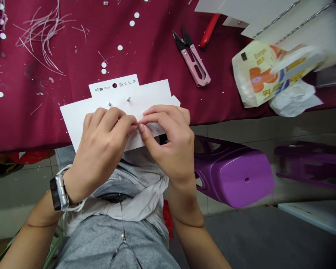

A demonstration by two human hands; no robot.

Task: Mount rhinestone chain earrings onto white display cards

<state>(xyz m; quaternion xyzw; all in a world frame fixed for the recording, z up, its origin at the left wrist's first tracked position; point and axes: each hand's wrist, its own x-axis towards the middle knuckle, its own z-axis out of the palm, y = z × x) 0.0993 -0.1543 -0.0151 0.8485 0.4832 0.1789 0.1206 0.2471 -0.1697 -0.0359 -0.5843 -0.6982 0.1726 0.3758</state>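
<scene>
A flat white card (154, 91) with a printed tab and a round hole lies at the table's front edge, partly overhanging it. Two small metal pieces (128, 99) stick up from its surface. On the card's left part rests my left hand (103, 140), its thumb and forefinger pinched together near the middle. My right hand (169, 138) comes in from the right, thumb and forefinger tips pressed together and meeting the left fingertips. Whatever lies between the fingertips is too small to make out.
Pink thread snips (197, 65) and a red handle (210, 30) lie behind on the dark red cloth (156, 45). A tissue pack (257, 74) sits at the right, beside white cards with twisted chains. A purple stool (240, 177) stands below right.
</scene>
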